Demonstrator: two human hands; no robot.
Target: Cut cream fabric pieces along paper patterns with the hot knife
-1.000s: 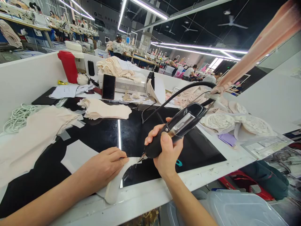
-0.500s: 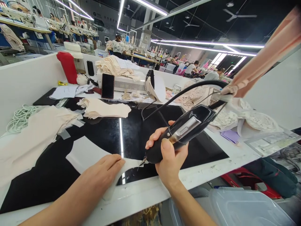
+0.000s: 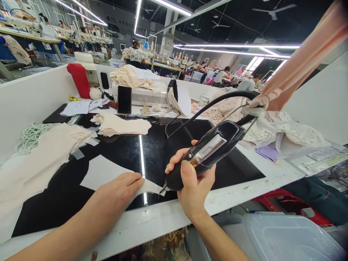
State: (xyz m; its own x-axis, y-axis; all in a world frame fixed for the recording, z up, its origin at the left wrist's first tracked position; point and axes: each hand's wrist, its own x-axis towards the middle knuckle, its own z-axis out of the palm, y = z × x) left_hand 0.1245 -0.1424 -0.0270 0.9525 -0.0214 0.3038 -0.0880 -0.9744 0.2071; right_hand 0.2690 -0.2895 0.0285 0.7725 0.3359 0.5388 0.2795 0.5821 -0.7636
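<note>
Table [image 3: 152,219]: white, topped by glossy black panel [image 3: 160,154].
Panel left: long cream cloth [image 3: 40,165].
Panel rear: cream cloth stack [image 3: 123,125].
Panel front: white sheet [image 3: 102,172].
Table back: red cup [image 3: 79,79], upright phone [image 3: 124,99].

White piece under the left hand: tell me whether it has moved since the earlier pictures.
Yes; the white piece has shifted rightward and forward, its far corner now nearer the standing phone.
</note>
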